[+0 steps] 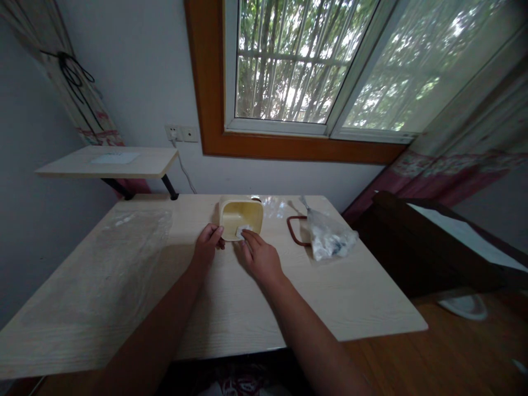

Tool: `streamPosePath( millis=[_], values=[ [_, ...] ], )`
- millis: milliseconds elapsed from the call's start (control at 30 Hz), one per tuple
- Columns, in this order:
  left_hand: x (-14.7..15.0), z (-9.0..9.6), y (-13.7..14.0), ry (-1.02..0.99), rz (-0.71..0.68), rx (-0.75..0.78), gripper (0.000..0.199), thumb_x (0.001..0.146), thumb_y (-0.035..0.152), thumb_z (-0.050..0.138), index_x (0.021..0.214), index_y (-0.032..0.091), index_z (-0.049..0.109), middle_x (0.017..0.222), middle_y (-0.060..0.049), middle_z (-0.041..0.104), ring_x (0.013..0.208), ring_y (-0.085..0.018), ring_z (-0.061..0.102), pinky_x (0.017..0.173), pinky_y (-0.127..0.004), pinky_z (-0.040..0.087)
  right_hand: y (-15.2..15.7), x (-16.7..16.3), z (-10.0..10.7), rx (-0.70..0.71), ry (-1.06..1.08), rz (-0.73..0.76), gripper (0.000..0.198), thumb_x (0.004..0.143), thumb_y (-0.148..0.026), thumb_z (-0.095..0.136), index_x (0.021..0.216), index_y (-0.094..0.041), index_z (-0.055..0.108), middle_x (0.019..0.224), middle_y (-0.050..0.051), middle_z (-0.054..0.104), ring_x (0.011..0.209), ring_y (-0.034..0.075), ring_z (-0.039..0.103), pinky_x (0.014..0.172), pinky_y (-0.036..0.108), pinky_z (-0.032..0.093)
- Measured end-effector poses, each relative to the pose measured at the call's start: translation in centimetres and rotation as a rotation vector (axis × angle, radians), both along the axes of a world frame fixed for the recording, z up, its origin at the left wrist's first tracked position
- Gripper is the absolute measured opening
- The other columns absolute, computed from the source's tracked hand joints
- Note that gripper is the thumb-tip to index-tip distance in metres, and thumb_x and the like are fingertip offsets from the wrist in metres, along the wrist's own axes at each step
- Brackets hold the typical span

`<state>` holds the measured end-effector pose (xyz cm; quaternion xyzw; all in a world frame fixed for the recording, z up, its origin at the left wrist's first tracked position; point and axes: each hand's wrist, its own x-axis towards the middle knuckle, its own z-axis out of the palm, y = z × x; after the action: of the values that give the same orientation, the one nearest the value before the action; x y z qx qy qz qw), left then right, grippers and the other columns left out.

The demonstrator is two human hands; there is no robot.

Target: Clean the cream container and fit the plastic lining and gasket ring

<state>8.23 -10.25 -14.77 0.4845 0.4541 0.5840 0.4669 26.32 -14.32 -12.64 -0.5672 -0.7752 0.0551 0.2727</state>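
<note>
A pale yellow, rounded rectangular plastic container (242, 209) is tilted on the table with its opening toward me. My left hand (209, 242) grips its left rim, thumb on the edge and fingers curled around the outside. Inside the lower edge, my right hand (260, 254) presses a small white wipe (242, 230) against the container, with its fingertips closed on it. What the wipe is made of is too small to tell.
Right of the container lie a brown-red loop handle (292, 230) and a clear plastic bag (330, 236) with things inside. A transparent sheet (136, 247) covers the table's left part. A raised shelf (111, 160) stands at the back left, below wall sockets (181, 133).
</note>
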Motion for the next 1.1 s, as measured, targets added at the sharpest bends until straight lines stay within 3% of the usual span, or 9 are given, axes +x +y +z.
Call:
streamPosePath(
  millis=[300, 633, 933, 1100],
  values=[
    [0.04, -0.04, 0.00, -0.003, -0.009, 0.004, 0.034, 0.085, 0.052, 0.065, 0.077, 0.021, 0.055, 0.057, 0.003, 0.058, 0.052, -0.012, 0.053, 0.055, -0.024, 0.041, -0.41, -0.65, 0.06, 0.013, 0.035, 0.122, 0.042, 0.104, -0.035, 0.045, 0.144, -0.023, 0.053, 0.148, 0.007, 0.057, 0.129, 0.018, 0.060, 0.105, 0.032, 0.053],
    [-0.09, -0.19, 0.13, -0.016, -0.005, -0.007, 0.035, 0.085, 0.053, 0.065, 0.078, 0.021, 0.055, 0.057, 0.003, 0.058, 0.052, -0.012, 0.053, 0.054, -0.024, 0.041, -0.05, -0.02, 0.21, -0.005, 0.008, -0.042, 0.038, 0.105, -0.036, 0.041, 0.135, -0.023, 0.062, 0.142, 0.006, 0.062, 0.117, 0.020, 0.068, 0.102, 0.035, 0.055],
    [-0.08, -0.27, 0.08, -0.006, -0.022, 0.015, 0.034, 0.086, 0.052, 0.065, 0.078, 0.020, 0.055, 0.058, 0.004, 0.058, 0.055, -0.011, 0.052, 0.056, -0.023, 0.042, -0.43, -0.89, 0.01, -0.006, 0.023, 0.139, 0.045, 0.104, -0.037, 0.045, 0.146, -0.022, 0.051, 0.150, 0.008, 0.054, 0.129, 0.020, 0.060, 0.104, 0.033, 0.054],
    [-0.10, -0.59, 0.23, -0.015, -0.022, 0.027, 0.034, 0.086, 0.051, 0.066, 0.079, 0.020, 0.056, 0.058, 0.003, 0.058, 0.054, -0.011, 0.053, 0.055, -0.023, 0.042, -0.42, -0.85, 0.03, 0.008, 0.011, 0.118, 0.044, 0.104, -0.036, 0.045, 0.145, -0.022, 0.052, 0.149, 0.008, 0.056, 0.126, 0.020, 0.062, 0.103, 0.033, 0.054]
  ],
)
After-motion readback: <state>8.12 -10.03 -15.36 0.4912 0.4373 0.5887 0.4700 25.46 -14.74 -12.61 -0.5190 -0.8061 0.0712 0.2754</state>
